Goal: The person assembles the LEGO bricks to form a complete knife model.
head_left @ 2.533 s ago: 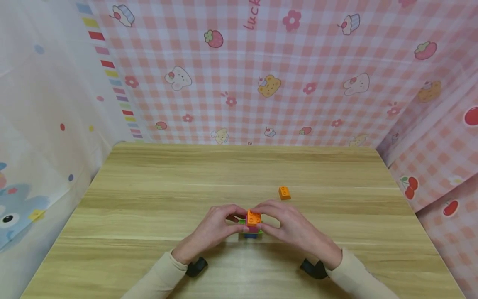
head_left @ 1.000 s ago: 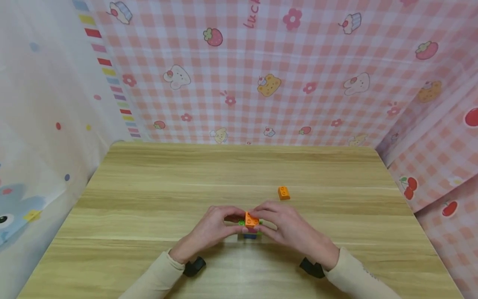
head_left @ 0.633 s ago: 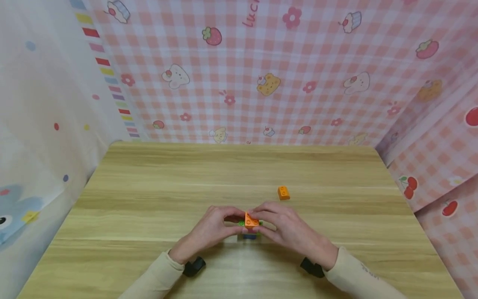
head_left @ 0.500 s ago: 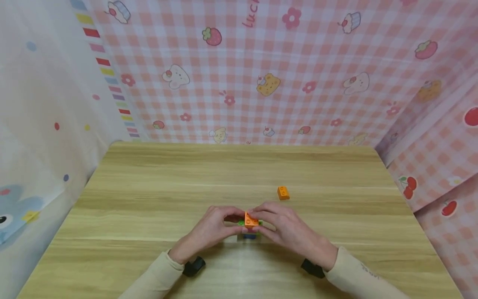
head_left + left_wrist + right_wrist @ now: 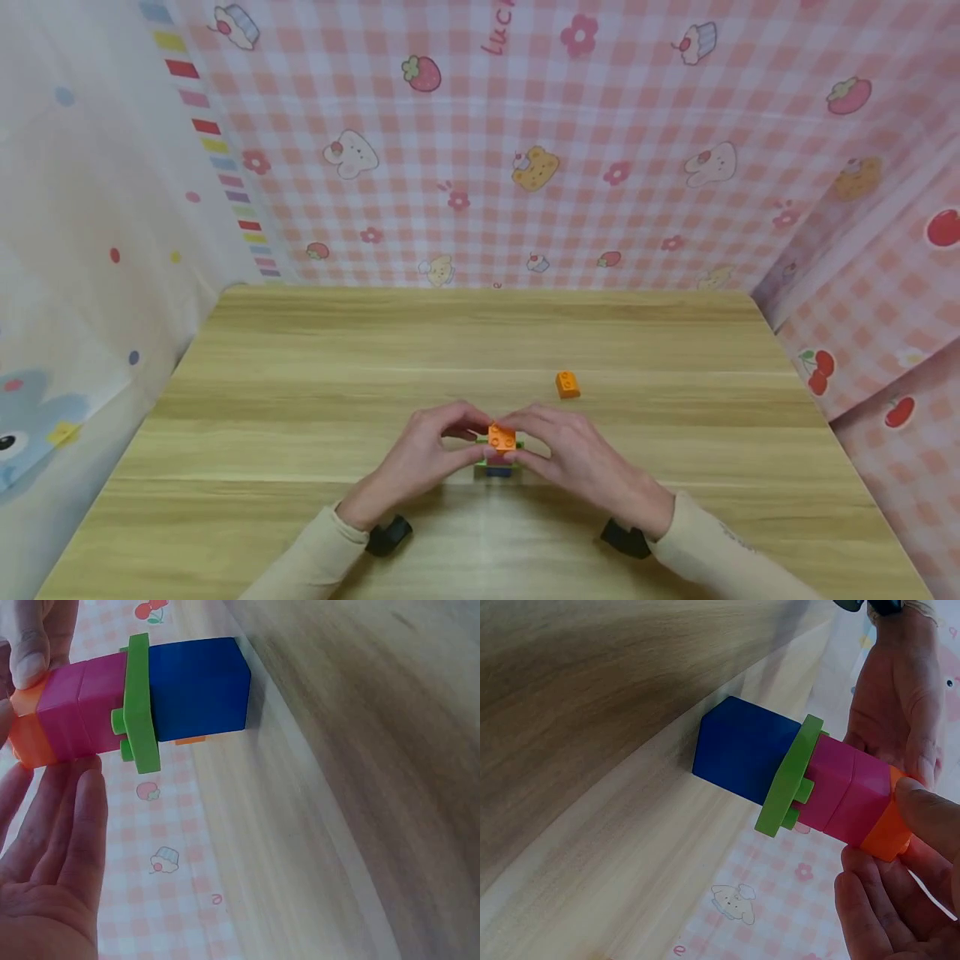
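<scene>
Right now, both hands hold the upper end of a block stack [image 5: 139, 697], which stands upright on the table [image 5: 300, 375]. It is midway between the left and right edges and well apart from the far edge. From the bottom up, it has a dark blue block [image 5: 196, 688], a flat green plate [image 5: 147, 739] jutting past the blue sides with studs on its upper face, two magenta blocks [image 5: 103, 705], and an orange top block [image 5: 502, 437].

The left hand [image 5: 422, 450] reaches in from the left, its fingers pinched on the top of the stack. The right hand [image 5: 588, 457] mirrors it: its thumb presses the side of the orange top block and the other fingers lie against the opposite side. The two hands' fingertips are just beside each other around the orange piece.

A loose orange block [image 5: 567, 385], two studs showing, lies on the table between the stack and the far edge, a little towards the right edge. Beyond that far edge hangs a pink checked curtain [image 5: 420, 167].
</scene>
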Available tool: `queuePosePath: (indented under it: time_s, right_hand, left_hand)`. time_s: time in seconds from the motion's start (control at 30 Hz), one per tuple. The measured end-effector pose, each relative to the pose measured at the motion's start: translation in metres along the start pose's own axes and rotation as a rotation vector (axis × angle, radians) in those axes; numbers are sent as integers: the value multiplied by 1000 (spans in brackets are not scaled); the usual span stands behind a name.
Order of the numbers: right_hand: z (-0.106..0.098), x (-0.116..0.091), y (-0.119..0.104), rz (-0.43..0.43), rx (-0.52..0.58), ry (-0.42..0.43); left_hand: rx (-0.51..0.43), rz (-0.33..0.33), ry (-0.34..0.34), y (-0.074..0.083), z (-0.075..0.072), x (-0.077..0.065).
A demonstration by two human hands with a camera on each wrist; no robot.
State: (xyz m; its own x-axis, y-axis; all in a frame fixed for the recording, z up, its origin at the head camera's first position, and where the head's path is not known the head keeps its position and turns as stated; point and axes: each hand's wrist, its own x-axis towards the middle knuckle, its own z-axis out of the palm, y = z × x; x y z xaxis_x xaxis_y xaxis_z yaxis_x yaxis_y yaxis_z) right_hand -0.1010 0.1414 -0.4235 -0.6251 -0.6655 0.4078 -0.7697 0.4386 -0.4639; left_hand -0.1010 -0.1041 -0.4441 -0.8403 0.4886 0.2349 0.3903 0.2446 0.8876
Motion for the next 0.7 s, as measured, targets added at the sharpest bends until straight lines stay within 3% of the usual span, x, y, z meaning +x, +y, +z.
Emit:
queuePosePath:
  time_s: [0.3,0.53,0.7]
  right_hand:
    - [0,1,1,10,8,-10]
    - [-11,-3,5,162,107,-66]
    - [-22,-10,23,229,131,-13]
  left_hand:
    - [-22,-43,-26,3,0,-1]
    - [27,-41,-32,6,-2,1]
    - [57,-38,-30,7,-2,1]
